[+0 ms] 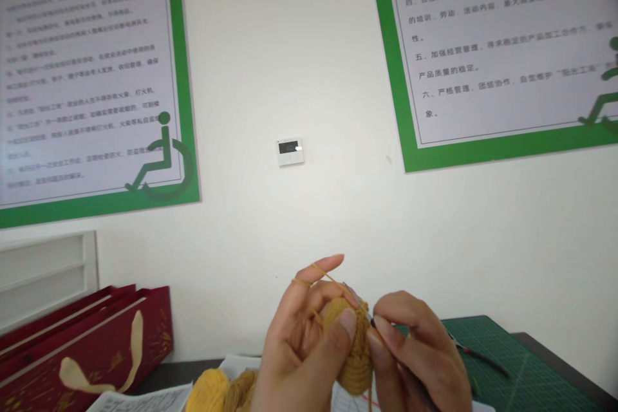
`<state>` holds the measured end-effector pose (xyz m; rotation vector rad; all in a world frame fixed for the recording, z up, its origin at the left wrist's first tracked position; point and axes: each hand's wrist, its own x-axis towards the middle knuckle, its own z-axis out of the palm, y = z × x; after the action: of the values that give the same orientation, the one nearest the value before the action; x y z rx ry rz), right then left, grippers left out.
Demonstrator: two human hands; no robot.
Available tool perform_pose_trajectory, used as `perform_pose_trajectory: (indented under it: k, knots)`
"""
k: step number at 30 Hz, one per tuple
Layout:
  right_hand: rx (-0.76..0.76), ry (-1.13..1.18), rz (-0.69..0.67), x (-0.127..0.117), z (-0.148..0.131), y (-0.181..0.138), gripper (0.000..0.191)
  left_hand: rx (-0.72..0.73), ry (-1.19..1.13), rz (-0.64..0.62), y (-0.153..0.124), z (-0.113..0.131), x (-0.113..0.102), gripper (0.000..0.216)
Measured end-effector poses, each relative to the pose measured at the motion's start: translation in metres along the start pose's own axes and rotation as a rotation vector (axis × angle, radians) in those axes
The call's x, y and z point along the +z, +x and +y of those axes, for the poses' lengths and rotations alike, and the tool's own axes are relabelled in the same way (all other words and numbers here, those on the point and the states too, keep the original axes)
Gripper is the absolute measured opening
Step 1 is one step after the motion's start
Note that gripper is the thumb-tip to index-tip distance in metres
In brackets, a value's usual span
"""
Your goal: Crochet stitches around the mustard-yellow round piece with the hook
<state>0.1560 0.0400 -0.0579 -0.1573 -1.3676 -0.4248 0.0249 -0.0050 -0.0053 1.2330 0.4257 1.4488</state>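
Above both hands (304, 354) (425, 347), a poster (82, 77) seemingly reads “安全管理制度”.

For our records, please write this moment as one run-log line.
left hand: holds mustard crochet piece, yarn strand around raised finger | right hand: holds hook at piece | nearby: yellow yarn, green mat

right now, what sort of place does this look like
Probably a craft workshop, perhaps one for disabled people: green-edged posters with wheelchair symbols hang on the wall, a green cutting mat is in view, and the left hand holds a tan yarn piece.
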Motion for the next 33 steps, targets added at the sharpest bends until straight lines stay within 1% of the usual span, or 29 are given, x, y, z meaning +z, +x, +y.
perform_pose_trajectory:
  k: [2,4,5,7,10,14,17,19,21,26,33]
  knots:
    - [0.136,0.154,0.001,0.003,-0.002,0.004,0.034,-0.011,-0.003,-0.04,0.001,0.001,-0.001,0.046]
    - [0.259,0.316,0.045,0.004,-0.005,0.008,0.02,-0.034,-0.006,-0.071,0.001,0.003,-0.003,0.051]
    - [0.313,0.377,0.074,0.004,-0.007,0.009,0.015,-0.039,0.003,-0.073,0.001,0.004,-0.004,0.05]
    - [0.424,0.481,0.117,0.001,-0.01,0.013,0.011,-0.045,0.034,-0.057,0.0,0.008,-0.006,0.046]
    - [0.648,0.638,0.101,-0.004,-0.01,0.018,0.013,-0.097,0.044,-0.058,-0.002,0.011,-0.008,0.039]
    - [0.948,0.848,0.043,-0.005,-0.009,0.025,0.024,-0.14,0.016,-0.107,-0.001,0.012,-0.01,0.034]
    - [1.147,0.95,-0.002,-0.002,-0.01,0.031,0.031,-0.153,0.02,-0.108,0.001,0.011,-0.01,0.03]
    - [1.24,0.976,-0.015,0.001,-0.01,0.032,0.034,-0.139,0.03,-0.105,0.001,0.011,-0.009,0.028]
    - [1.263,0.977,-0.001,0.003,-0.009,0.031,0.036,-0.118,0.038,-0.095,0.002,0.01,-0.008,0.03]
    - [1.245,0.973,0.062,0.006,-0.002,0.027,0.037,-0.101,0.047,-0.095,0.002,0.009,-0.009,0.035]
    - [1.262,0.9,-0.01,0.001,-0.007,0.032,0.038,-0.061,0.066,-0.1,0.004,0.006,-0.01,0.039]
